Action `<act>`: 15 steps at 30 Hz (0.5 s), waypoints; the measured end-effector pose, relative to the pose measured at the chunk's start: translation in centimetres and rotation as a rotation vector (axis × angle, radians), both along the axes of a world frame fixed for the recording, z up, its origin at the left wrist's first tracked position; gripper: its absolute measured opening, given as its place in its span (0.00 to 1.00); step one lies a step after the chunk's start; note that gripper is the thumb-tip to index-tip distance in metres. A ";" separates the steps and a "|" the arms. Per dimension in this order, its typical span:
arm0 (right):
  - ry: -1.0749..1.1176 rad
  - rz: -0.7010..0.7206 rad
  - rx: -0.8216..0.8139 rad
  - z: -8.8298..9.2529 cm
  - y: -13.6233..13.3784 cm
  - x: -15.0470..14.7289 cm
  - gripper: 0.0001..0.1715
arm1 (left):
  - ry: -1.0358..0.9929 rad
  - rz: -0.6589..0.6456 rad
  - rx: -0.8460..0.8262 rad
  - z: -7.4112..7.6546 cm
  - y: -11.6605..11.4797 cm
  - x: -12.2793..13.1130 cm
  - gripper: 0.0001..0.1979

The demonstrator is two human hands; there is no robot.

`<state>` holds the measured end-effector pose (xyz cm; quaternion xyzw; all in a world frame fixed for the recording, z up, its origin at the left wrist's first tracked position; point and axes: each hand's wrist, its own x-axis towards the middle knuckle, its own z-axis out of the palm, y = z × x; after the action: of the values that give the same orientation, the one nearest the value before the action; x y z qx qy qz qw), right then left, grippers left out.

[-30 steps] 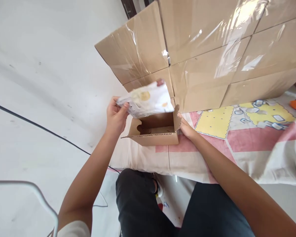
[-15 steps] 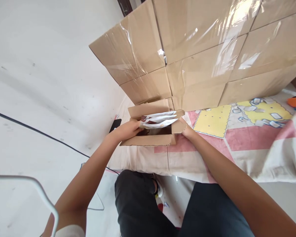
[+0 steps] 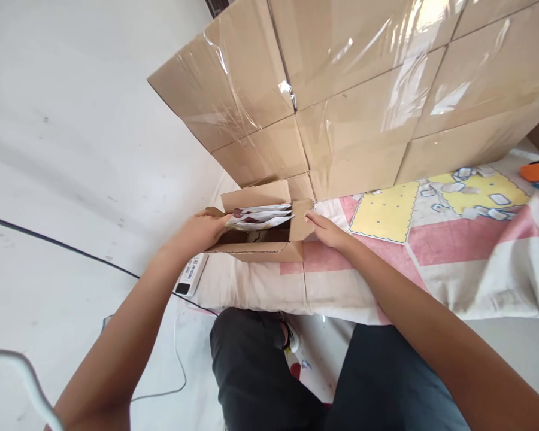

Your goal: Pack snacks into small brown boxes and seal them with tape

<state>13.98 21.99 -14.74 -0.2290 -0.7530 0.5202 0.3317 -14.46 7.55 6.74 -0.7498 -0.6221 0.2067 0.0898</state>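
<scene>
An open cardboard box point(image 3: 263, 252) stands on the cloth-covered surface, its flaps raised. Several flat white packets point(image 3: 260, 221) stand side by side inside, toward its far side; the near part of the interior is dark. My left hand point(image 3: 204, 230) grips the box's left end, its fingertips at the packets' left edges. On the opposite end, my right hand point(image 3: 324, 228) pinches the right flap point(image 3: 300, 221) between thumb and fingers.
A large taped stack of cardboard boxes point(image 3: 354, 120) rises right behind. Yellow sheets point(image 3: 386, 212) and small white pieces point(image 3: 489, 212) lie to the right. A white device with a black end point(image 3: 193, 275) sits at left, near a black cable point(image 3: 72, 245).
Both hands have shifted left together with the box and packets. The white device now shows at the surface's left edge; the black object behind my left hand is no longer visible there.
</scene>
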 end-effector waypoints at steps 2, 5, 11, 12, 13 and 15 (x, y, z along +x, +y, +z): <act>-0.032 -0.020 -0.004 0.3 -0.1 0.1 0.35 | -0.085 -0.010 -0.034 -0.1 0.0 -0.9 0.18; -0.066 -0.032 -0.007 0.6 -0.3 0.3 0.37 | -0.150 -0.055 -0.076 -0.3 0.3 -1.3 0.18; -0.131 0.004 -0.022 1.1 -0.4 0.5 0.40 | -0.195 -0.046 -0.074 -0.5 1.3 -0.1 0.16; -0.139 0.003 -0.024 1.2 -0.4 0.5 0.41 | -0.201 -0.039 -0.075 -0.5 1.4 -0.1 0.16; -0.142 0.004 -0.026 1.2 -0.4 0.5 0.41 | -0.220 -0.036 -0.084 -0.4 1.4 -0.3 0.16; -0.135 0.009 -0.033 1.3 -0.4 0.5 0.41 | -0.307 -0.034 -0.109 -0.1 1.2 -0.8 0.15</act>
<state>14.50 21.54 -13.46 -0.2656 -0.7660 0.5172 0.2742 -15.25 8.74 6.60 -0.7868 -0.6035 0.1214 -0.0436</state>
